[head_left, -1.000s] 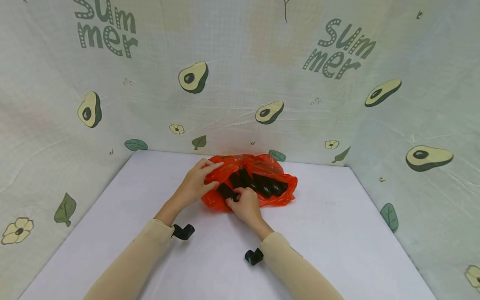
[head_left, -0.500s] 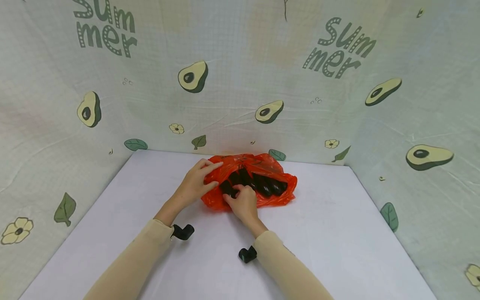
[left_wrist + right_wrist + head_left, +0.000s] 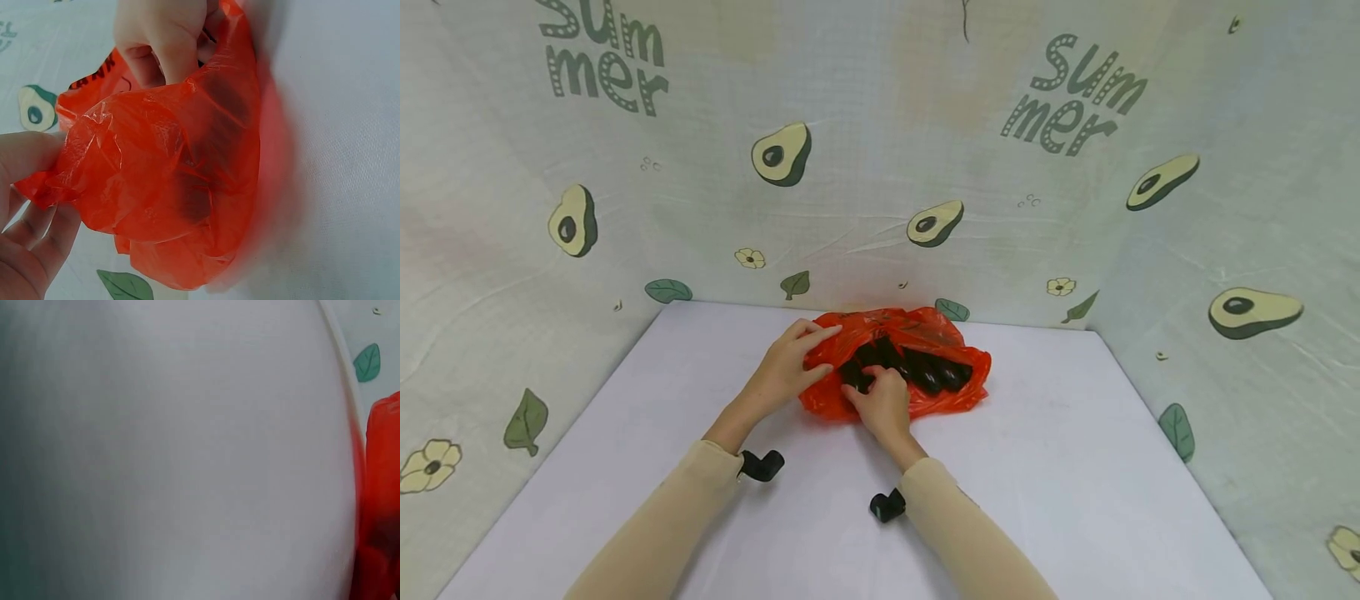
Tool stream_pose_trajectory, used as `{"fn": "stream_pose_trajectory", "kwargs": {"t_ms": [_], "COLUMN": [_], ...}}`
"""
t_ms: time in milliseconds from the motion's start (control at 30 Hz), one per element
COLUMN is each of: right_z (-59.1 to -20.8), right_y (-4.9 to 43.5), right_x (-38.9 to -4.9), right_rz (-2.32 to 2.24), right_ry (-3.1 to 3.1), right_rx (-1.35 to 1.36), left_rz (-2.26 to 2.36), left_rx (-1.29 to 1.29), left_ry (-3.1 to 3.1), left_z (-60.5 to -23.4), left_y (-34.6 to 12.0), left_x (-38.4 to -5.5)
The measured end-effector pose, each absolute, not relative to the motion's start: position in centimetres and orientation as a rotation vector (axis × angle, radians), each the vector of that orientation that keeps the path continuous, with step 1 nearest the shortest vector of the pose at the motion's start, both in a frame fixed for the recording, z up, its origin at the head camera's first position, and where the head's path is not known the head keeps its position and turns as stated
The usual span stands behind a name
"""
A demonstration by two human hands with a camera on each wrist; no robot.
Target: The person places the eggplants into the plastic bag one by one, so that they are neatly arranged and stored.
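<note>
A crumpled red plastic bag lies toward the back of the table, its mouth facing me. Several glossy black, elongated objects sit side by side inside; their exact kind is unclear. My left hand holds the bag's left side between thumb and fingers, as the left wrist view shows with the bag. Reaching into the mouth, my right hand pinches the leftmost black object, part of which the fingers hide. Only the bag's edge shows in the right wrist view, without the hand.
The white table extends around the bag on both sides and in front. A pale cloth printed with avocados and lettering hangs behind and at the sides. Small black devices are worn at both wrists.
My right hand has moved a little left and farther into the bag with the black object, which now lies deeper beside the others. The left hand keeps its place on the bag.
</note>
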State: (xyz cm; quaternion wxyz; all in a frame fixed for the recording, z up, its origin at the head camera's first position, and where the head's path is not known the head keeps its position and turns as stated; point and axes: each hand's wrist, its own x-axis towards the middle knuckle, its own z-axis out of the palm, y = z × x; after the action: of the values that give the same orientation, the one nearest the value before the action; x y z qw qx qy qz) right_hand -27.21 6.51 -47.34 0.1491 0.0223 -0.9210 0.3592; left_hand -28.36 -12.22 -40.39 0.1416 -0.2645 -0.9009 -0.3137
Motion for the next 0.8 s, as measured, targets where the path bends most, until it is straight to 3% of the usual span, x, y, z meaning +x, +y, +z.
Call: {"fn": "stream_pose_trajectory", "kwargs": {"t_ms": [467,800], "right_z": [-44.5,-39.8], "right_y": [8.9,17.0], "right_x": [-25.9,-23.1], "right_rz": [1.046,0.982], "right_ry": [-2.836,-2.786], "right_rx": [0.323,0.443], "left_rz": [-0.863,-0.889], "left_rx": [-0.767,-0.765], "left_ry": [-2.656,-2.683], "left_z": [-40.4,-39.9], "left_y": [-13.5,-15.7], "left_x": [-28.4,-27.8]}}
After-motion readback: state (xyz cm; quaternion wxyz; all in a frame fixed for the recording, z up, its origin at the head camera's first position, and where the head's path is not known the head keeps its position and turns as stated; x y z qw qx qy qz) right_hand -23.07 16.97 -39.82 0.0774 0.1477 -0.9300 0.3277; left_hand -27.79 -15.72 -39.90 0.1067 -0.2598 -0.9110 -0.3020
